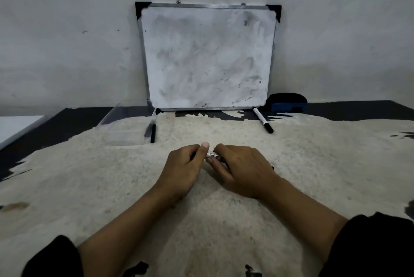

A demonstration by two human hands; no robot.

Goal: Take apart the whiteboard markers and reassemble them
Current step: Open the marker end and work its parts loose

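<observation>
Both hands meet over the middle of the table on one white marker (212, 155) with a printed label. My left hand (182, 170) pinches its left end between thumb and fingers. My right hand (240, 170) wraps the rest of the barrel, hiding most of it. A second marker (263, 120), white with a black cap, lies on the table at the whiteboard's lower right corner. A third marker (153, 130) rests against the right wall of a clear tray.
A smudged whiteboard (207, 57) leans upright on the wall at the back. A blue and black eraser (285, 103) sits to its right. The clear plastic tray (122, 128) stands at back left. The tabletop (224, 220) is worn beige with black patches.
</observation>
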